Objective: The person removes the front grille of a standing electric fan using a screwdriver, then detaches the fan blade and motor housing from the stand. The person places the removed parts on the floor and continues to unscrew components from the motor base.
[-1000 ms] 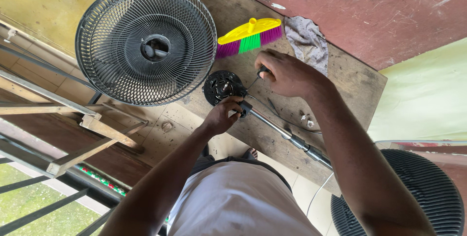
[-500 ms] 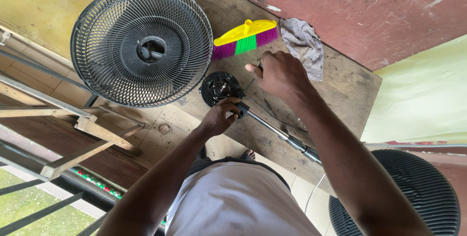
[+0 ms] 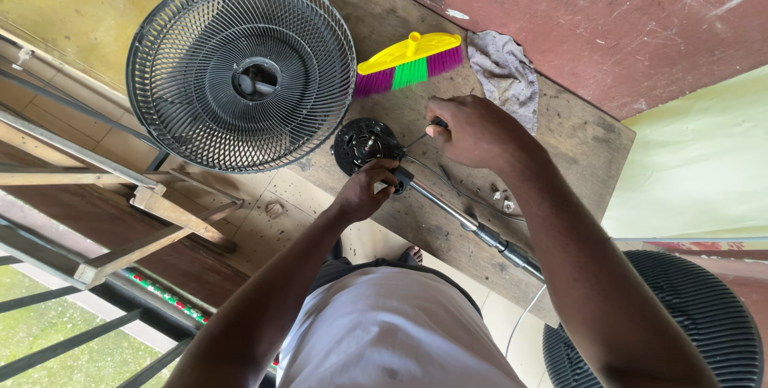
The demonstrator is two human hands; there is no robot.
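Black metal and plastic make up the fan motor (image 3: 364, 144), which lies on the worn wooden bench (image 3: 576, 144) at its near edge, joined to a chrome stand pole (image 3: 460, 216). We see the left hand (image 3: 366, 190) closed around the neck joint and the right hand (image 3: 474, 130) gripping a screwdriver (image 3: 422, 134) tipped toward the motor. We judge the assembly stiff, fairly heavy and top-weighted; the neck joint is the sound hold, the smooth pole likely slippery.

No packages, labels, signs or screens visible on the wooden table (image 3: 576, 140), the floor or the walls.
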